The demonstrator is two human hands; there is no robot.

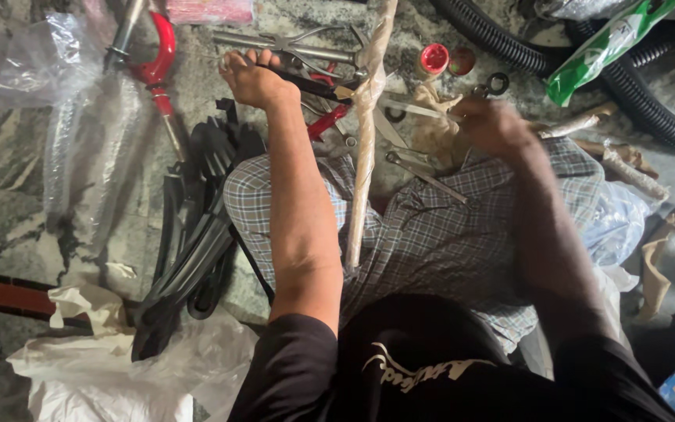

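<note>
Our left hand (253,78) closes on black-handled pliers (306,84), their length running toward three o'clock; our right hand (494,125), blurred, grip unclear, sits farther off beside a wrench (423,176).

Left hand (253,78) rests on black-handled pliers (306,82) among tools on the stone floor (9,211). Right hand (494,125), blurred, appears closed around a small part beside a wrench (423,173). A paper-wrapped rod (365,133) lies across the checked cloth (431,234). Black corrugated hose (650,109) lies beyond.
</note>
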